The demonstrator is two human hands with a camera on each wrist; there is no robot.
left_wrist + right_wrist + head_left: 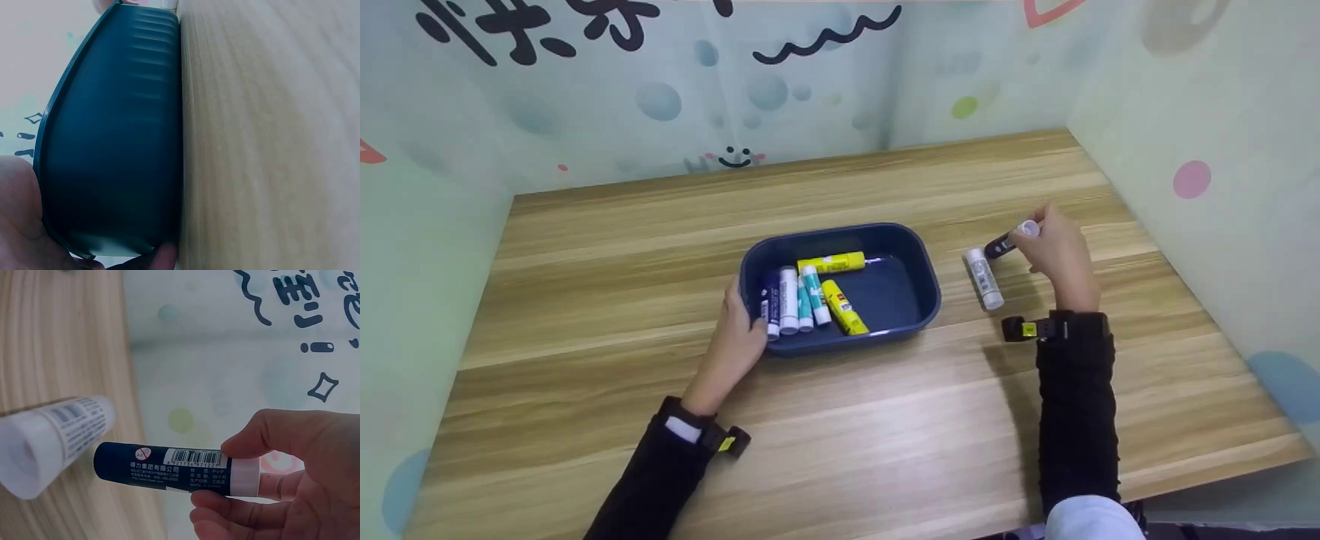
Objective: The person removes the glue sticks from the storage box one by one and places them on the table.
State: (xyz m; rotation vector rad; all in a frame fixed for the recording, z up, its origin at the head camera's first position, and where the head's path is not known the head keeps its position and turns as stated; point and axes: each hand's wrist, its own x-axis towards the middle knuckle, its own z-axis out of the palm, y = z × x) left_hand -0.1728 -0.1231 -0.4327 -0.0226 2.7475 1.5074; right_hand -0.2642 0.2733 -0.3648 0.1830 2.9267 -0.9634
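As right grip pinches, glue stick juts left

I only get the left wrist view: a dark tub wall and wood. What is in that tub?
Observer: Six glue sticks lie in the tub: four at its left end and two yellow ones.
Operator: Who is holding the tub?
Observer: The left hand grips its near left rim.
Operator: And the other hand?
Observer: The right hand pinches a dark blue glue stick by its white end, above the table.
Operator: Anything left outside?
Observer: One white glue stick lies on the table, right of the tub.
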